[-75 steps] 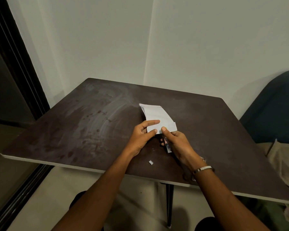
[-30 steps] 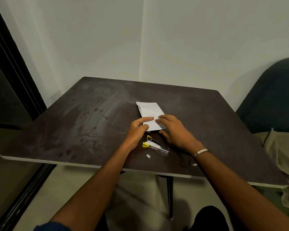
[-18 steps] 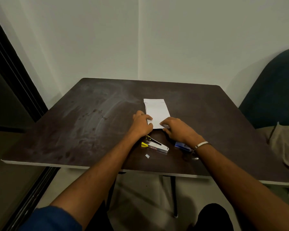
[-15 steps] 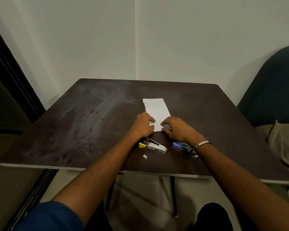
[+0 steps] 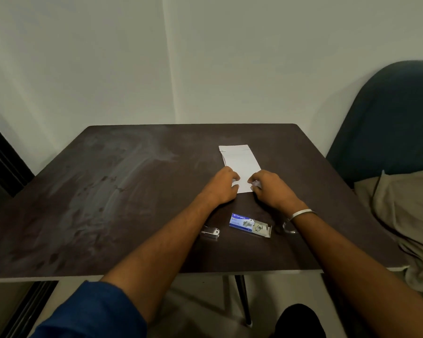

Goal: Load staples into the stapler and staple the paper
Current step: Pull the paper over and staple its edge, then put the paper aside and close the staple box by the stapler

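A folded white paper [image 5: 239,159] lies flat on the dark table [image 5: 122,191], right of the middle. My left hand [image 5: 220,187] has its curled fingers and thumb pinching the paper's near left corner. My right hand [image 5: 271,190] pinches the near right corner, where a bit of white shows at its fingertips. The stapler [image 5: 211,232] lies near the front edge, mostly hidden under my left forearm; only its silver end shows. A blue staple box [image 5: 249,222], open at its right end, lies between my forearms.
A dark blue chair [image 5: 388,123] stands at the table's right, with a beige cloth [image 5: 405,206] beside the edge. White walls meet behind the table. A dark door frame [image 5: 0,154] runs along the left. The table's left half is bare and smudged.
Both hands stay at the paper's near end, with fingers curled tighter on its corners. The view shifted, so my left forearm now covers most of the stapler and the whole staple box shows.
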